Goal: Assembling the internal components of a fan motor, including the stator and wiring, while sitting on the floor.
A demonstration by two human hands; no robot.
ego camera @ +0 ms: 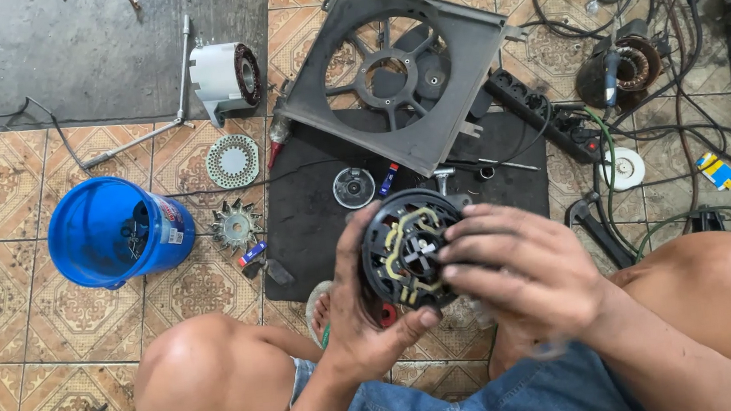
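So the round black motor part [410,250] is up off the floor, sitting between both hands right above the knees, about dead centre. The left hand [366,308] has its grip wrapped round the part's 9 o'clock edge, thumb hooked under at 6 o'clock, fingers curled tight on the rim. The right hand [523,266] comes in from 3 o'clock with fingers half spread, tips resting on the face with the yellowish strips; looks like a loose grip on it, though I can't quite see if the thumb is pinching behind.

Around it: a black mat [313,219] on the tiled floor at 12 o'clock, a grey fan shroud [397,73] further up, and a blue bucket [113,230] lying on its side at 9 o'clock, well apart.
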